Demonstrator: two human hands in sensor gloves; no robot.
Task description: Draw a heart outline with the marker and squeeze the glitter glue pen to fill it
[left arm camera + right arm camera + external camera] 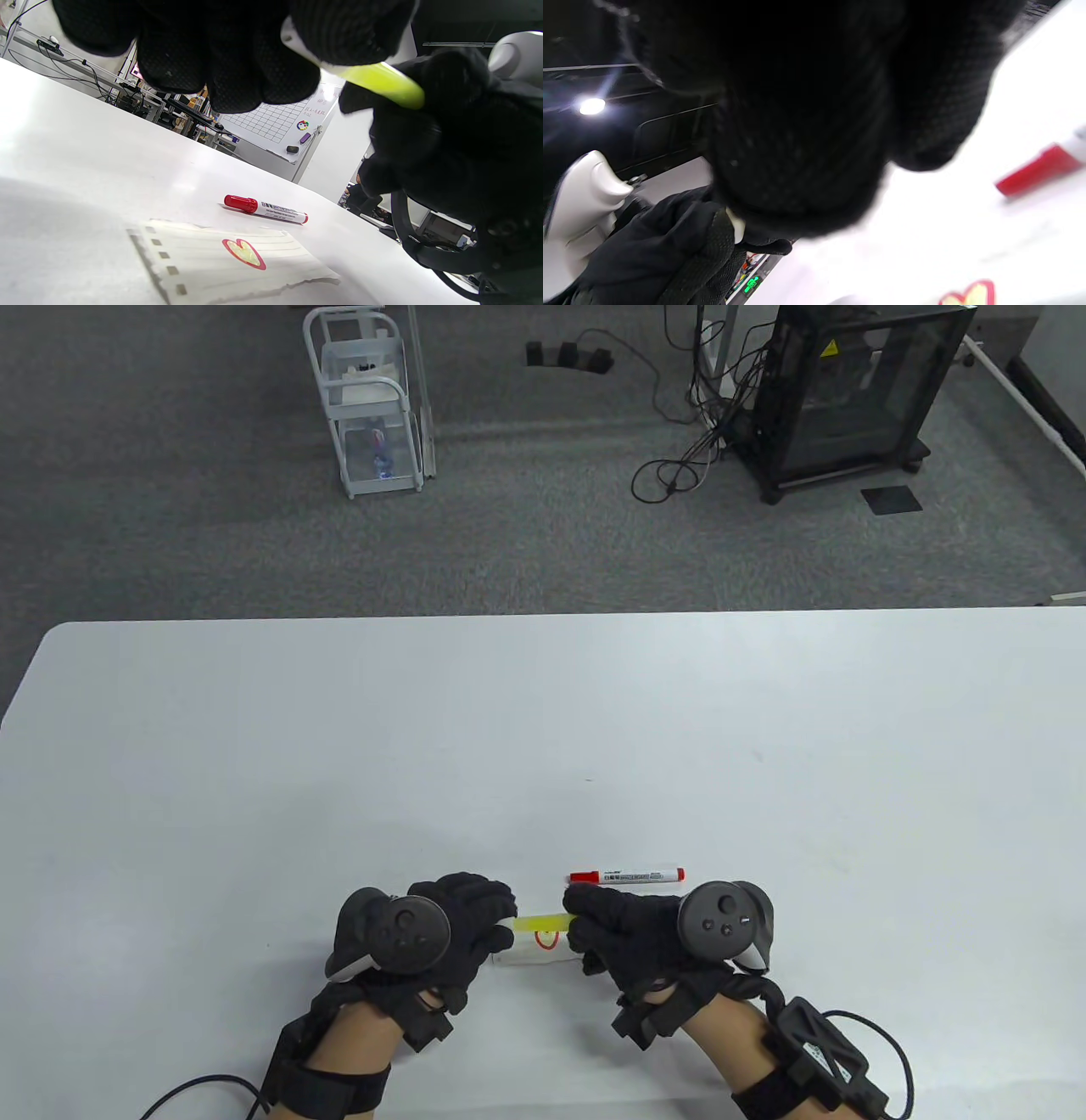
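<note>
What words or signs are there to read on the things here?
Red marker: black print on its white barrel, too small to read.
Black cabinet on the floor: a yellow warning triangle sticker; the symbol inside is too small to tell.
Whiteboard behind the table: handwriting beside a grid, too blurred to read.
Glitter glue pen and paper: no words, only a red heart.

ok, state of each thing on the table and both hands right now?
red marker: capped, lying flat, untouched
glitter glue pen: held level above the paper by both hands
heart: red outline drawn, inside yellowish
paper: flat, one edge torn
left hand: grips one pen end
right hand: grips the other
</note>
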